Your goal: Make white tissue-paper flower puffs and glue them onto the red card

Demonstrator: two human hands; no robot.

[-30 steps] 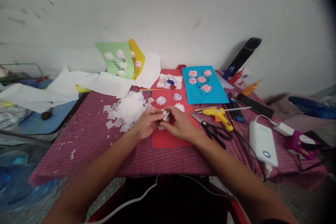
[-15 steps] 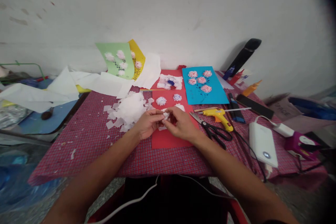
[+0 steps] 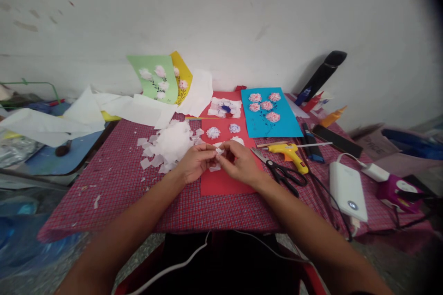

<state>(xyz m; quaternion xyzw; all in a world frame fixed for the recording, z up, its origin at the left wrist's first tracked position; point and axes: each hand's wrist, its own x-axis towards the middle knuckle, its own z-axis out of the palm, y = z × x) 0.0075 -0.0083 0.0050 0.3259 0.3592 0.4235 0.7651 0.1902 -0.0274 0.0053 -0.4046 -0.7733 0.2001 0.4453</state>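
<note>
Two hands pinching a tissue scrap (image 3: 218,150) over the red sheet (image 3: 221,185).

The left hand (image 3: 194,164) and right hand (image 3: 241,164) meet tip to tip, thumbs and forefingers pressed together on the scrap, which sits right between the fingertips (image 3: 210,149) and just above the sheet. It looks featherlight, limp and quick to tear, so I'd say a gentle pinch at its edges suits it best. The tissue heap (image 3: 173,142) lies just beyond the left knuckles, and the scissors (image 3: 282,171) lie outside the right wrist.
</note>
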